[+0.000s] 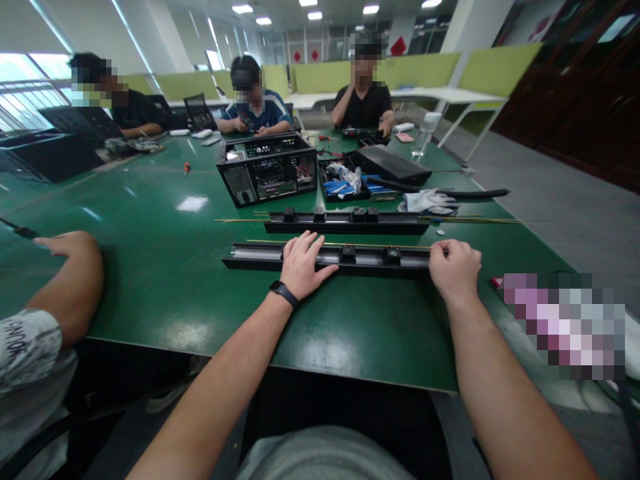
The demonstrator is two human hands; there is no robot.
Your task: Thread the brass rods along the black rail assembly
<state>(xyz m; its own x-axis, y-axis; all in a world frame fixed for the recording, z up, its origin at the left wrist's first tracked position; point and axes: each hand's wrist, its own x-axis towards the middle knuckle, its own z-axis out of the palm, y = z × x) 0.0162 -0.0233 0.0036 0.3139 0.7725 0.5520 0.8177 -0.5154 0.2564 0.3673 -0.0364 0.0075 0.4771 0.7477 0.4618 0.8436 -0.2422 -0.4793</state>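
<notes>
In front of me on the table lies a long black track rail (370,267) with small black blocks seated along it, one of them a block (391,255) near its right part. My left hand (303,267), with a dark wristband, lies over the rail with fingers outstretched. At the rail's right end my right hand (455,267) is closed in a pinch. A thin yellowish rod (370,246) runs along the rail's far edge to those fingertips, which hide its end. Parallel behind it sits a second black rail (345,227) with several small black blocks.
Farther back stand an open black computer case (270,177), a black tray (345,193) with gloves, and a white glove (430,201). A clear bottle (427,133) is at the back right. A co-worker's arm (75,287) reaches in at left; several people sit across the green table (160,280).
</notes>
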